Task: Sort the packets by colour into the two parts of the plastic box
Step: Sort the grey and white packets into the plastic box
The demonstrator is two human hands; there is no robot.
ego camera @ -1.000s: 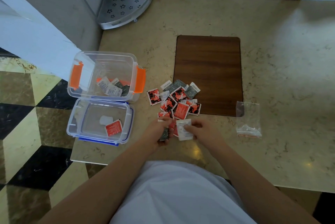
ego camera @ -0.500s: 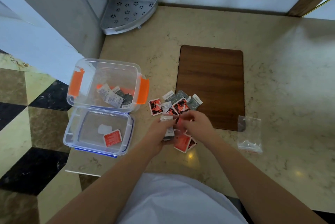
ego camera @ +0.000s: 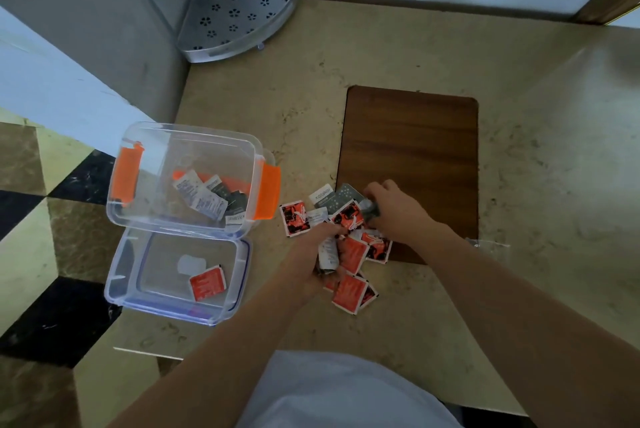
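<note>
Packets [ego camera: 349, 247], small red and grey squares, lie in a loose heap at the centre of the frame on a beige stone counter [ego camera: 536, 206], partly overlapping the lower left corner of a dark wooden board [ego camera: 412, 150]. Left of the heap sits a clear plastic box [ego camera: 187, 136] with orange clips on its sides; several grey and white packets [ego camera: 207, 197] rest inside it. Just below the box, touching it, lies its clear lid [ego camera: 131, 271] with a blue seal, holding a single red packet [ego camera: 207, 282]. The person's left hand [ego camera: 311, 258] reaches in from the bottom of the frame, fingers curled around a small stack of grey packets [ego camera: 328, 252] at the near side of the heap. The right hand [ego camera: 394, 211] rests on the far right side of the heap at the board's edge, fingers bent around what looks like a dark grey packet [ego camera: 370, 209], though blur makes this hard to confirm. One red and black packet [ego camera: 294, 218] lies apart at the left edge of the heap, near the box's right clip. A clear plastic bag [ego camera: 485, 242] shows just beyond the right forearm. In the upper left of the frame, a grey perforated corner shelf [ego camera: 239, 15] stands against the wall. A white shirt fills the bottom centre.
</note>
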